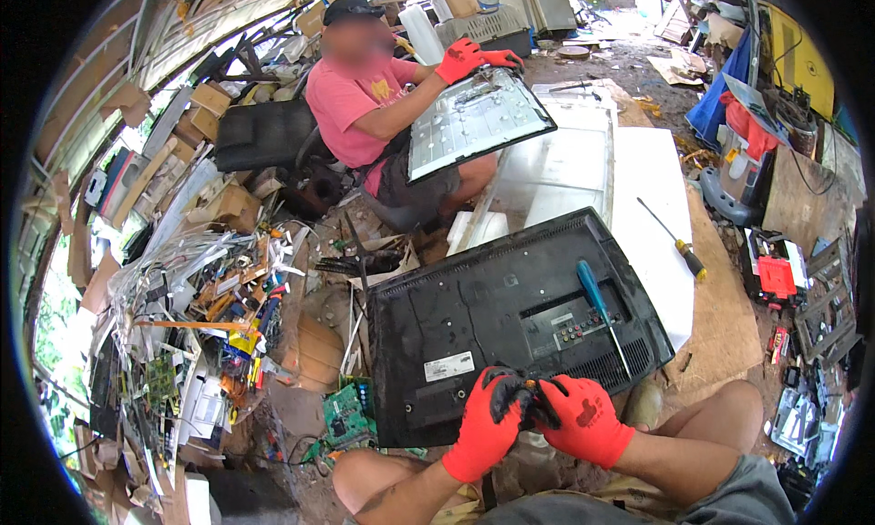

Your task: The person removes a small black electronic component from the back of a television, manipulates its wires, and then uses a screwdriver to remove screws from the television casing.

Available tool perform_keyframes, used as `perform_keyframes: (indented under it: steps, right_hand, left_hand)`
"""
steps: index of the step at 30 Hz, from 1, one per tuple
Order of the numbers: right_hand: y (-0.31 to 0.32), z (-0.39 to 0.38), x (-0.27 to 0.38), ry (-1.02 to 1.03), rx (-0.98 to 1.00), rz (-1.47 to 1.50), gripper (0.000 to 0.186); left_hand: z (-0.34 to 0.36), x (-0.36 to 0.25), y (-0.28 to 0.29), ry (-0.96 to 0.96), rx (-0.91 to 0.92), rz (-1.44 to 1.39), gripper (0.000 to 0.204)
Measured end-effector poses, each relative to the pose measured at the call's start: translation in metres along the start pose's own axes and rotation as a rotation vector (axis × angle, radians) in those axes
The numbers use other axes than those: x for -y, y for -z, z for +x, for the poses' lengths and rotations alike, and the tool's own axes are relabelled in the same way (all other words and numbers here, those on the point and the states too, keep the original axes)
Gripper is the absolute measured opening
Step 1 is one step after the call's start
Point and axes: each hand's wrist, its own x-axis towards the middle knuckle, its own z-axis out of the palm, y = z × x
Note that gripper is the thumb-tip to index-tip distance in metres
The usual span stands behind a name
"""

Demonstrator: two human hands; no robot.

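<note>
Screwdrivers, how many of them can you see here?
2: a blue screwdriver on the black TV, and a yellow-and-black screwdriver across the white sheet's right edge. More may be hidden.

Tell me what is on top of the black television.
On the television: a blue-handled screwdriver and a white label. The left hand and right hand hide some of it from view.
</note>
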Motion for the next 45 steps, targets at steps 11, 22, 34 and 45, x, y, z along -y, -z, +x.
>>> perform_keyframes:
  steps: [11, 22, 34, 45]
  right_hand:
    - [0.000, 0.006, 0.002, 0.024, -0.016, -0.003, 0.052]
    - [-0.001, 0.006, -0.002, -0.051, 0.009, 0.103, 0.055]
    - [-0.001, 0.008, -0.007, 0.027, -0.066, 0.079, 0.052]
    - [-0.006, 0.004, -0.012, -0.096, -0.009, 0.136, 0.050]
  left_hand:
    - [0.002, 0.000, 0.004, 0.045, -0.014, 0.004, 0.018]
    - [0.004, 0.011, 0.007, 0.146, 0.012, -0.195, 0.020]
    - [0.005, 0.010, -0.003, 0.292, -0.058, -0.364, 0.019]
    - [0.001, 0.025, -0.028, 0.201, -0.290, -0.205, 0.036]
